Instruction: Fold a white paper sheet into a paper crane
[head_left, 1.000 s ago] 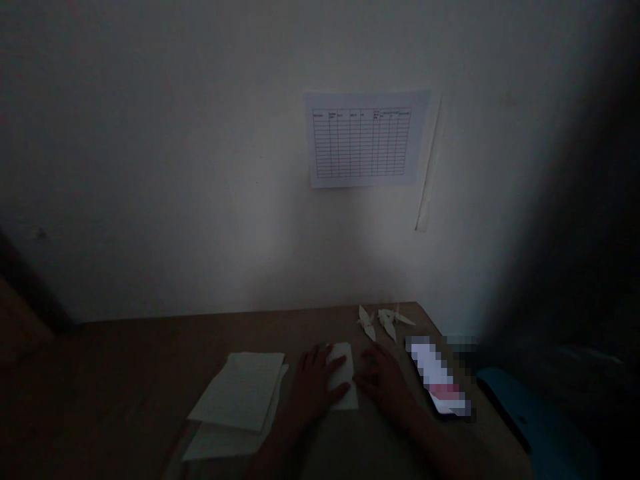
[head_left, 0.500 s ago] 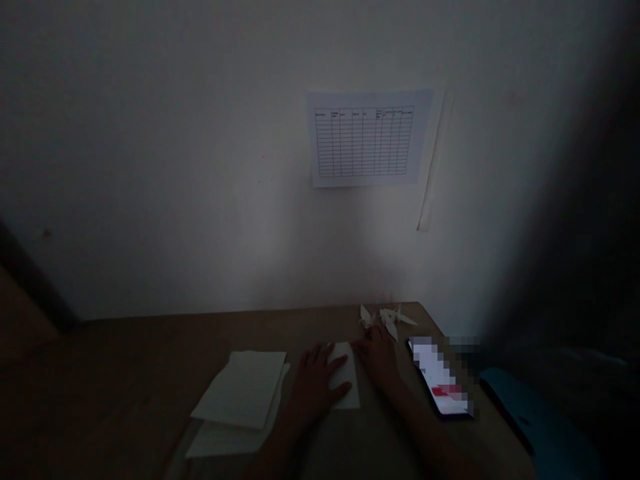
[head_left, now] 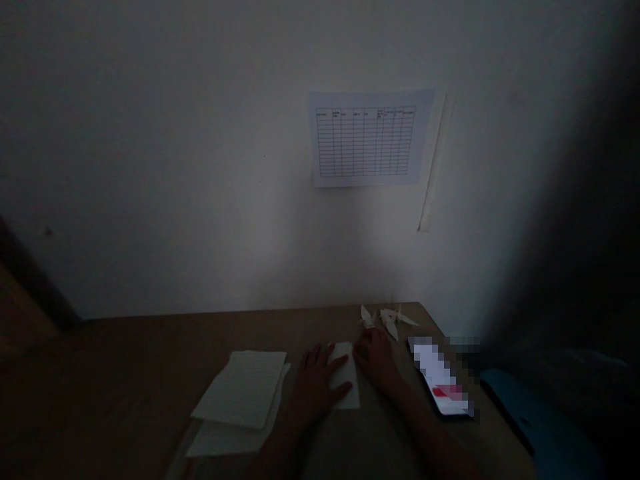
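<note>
A folded sheet of white paper lies upright on the table, long side away from me. My left hand rests flat on its left part, fingers spread, thumb and index finger lying across it. At the sheet's upper right edge is my right hand, its fingers curled together with the tips against the edge. The dim light hides the exact grip. Just beyond the right hand, several small folded paper cranes lie near the wall.
To the left lies a stack of lined paper sheets. A phone with a lit screen is on the right, near the edge of the brown table. Past that edge is a blue object. A printed table sheet hangs on the wall.
My right hand's fingers have drawn in slightly and curled more at the paper's upper right edge. The left hand and the sheet have stayed in place.
</note>
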The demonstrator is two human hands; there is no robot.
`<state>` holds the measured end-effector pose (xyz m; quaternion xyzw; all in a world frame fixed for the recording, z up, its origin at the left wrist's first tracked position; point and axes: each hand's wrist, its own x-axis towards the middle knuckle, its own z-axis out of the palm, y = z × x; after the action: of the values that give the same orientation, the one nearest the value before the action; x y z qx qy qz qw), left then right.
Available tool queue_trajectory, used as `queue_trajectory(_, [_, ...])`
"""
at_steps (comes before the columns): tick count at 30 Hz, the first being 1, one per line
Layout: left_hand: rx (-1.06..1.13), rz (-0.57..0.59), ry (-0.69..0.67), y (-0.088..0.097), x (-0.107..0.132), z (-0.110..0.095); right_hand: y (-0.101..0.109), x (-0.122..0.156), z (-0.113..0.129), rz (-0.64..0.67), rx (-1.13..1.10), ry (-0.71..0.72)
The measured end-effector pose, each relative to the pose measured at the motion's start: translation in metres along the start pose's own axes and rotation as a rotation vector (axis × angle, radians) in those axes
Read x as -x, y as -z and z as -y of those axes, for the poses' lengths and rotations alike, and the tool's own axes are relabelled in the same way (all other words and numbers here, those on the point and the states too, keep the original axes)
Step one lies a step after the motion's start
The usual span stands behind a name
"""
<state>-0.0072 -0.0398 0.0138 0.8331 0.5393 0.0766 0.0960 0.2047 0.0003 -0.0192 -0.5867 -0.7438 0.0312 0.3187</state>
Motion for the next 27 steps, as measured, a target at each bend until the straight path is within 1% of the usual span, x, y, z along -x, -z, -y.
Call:
queue_trajectory(7, [0.012, -0.004, 0.004, 0.0, 0.0, 0.001, 0.001, 0.003, -0.001, 0.032, -0.045, 0.045])
queue_trajectory(16, [0.015, -0.006, 0.001, -0.002, 0.0, 0.001, 0.022, 0.012, 0.009, 0.161, -0.134, 0.114])
queue_trajectory(20, [0.014, -0.001, 0.009, 0.001, 0.0, -0.001, 0.033, 0.021, 0.014, 0.205, -0.168, 0.123])
queue_trajectory(22, [0.015, -0.008, 0.008, 0.001, 0.0, -0.001, 0.037, 0.027, 0.016, 0.25, -0.188, 0.131])
queue_trajectory(27, [0.013, -0.034, -0.012, -0.006, -0.002, 0.003, 0.041, 0.045, 0.017, 0.322, -0.248, 0.105])
